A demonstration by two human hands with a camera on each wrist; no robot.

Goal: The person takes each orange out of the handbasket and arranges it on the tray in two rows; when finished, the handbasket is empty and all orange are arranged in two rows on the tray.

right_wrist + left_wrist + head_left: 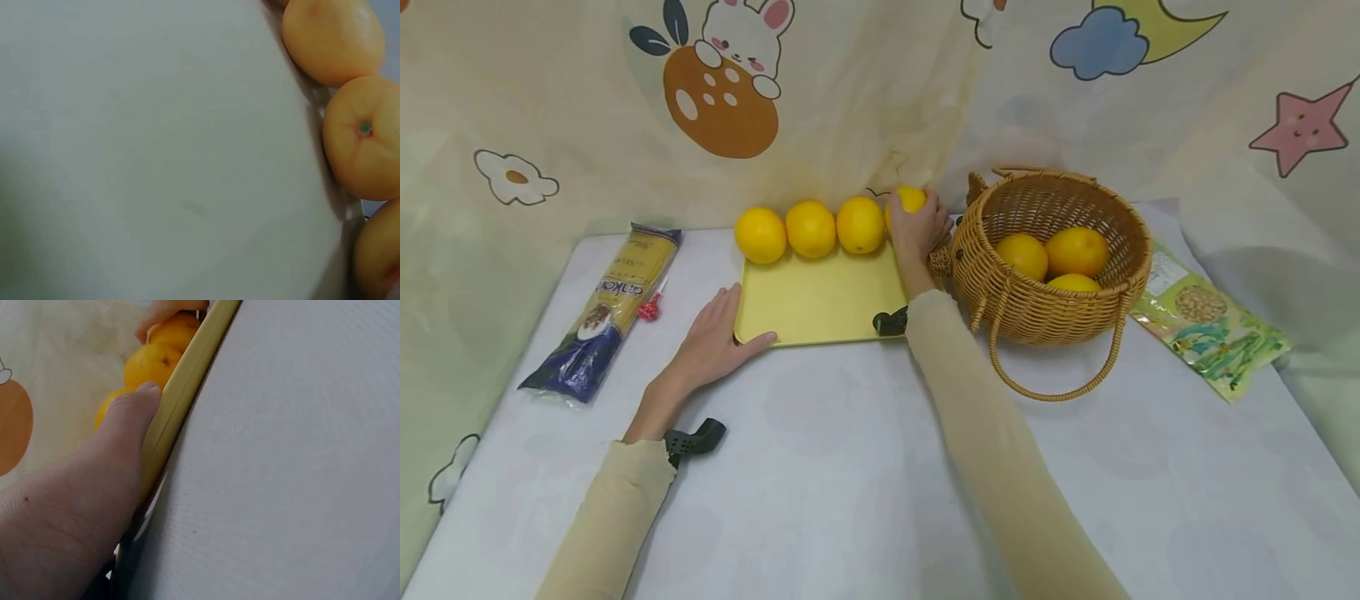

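Note:
A row of several oranges (810,228) lies along the far edge of a yellow tray (820,304). My right hand (919,227) grips the rightmost orange (912,198), its fingers curled over the fruit at the tray's far right corner. Along the tray's left side rest the straight fingers of my left hand (715,337), with the thumb stretched over the front left corner. In the left wrist view that thumb (134,409) presses along the tray's rim (178,394). The right wrist view shows oranges (365,137) side by side against the tray's edge.
Right of the tray stands a wicker basket (1045,317) holding three oranges (1077,250), its handle drooping to the front. A green food packet (1213,321) lies behind it. On the left are a pasta packet (606,317) and a red lollipop (649,309). Patterned cloth (865,100) hangs behind.

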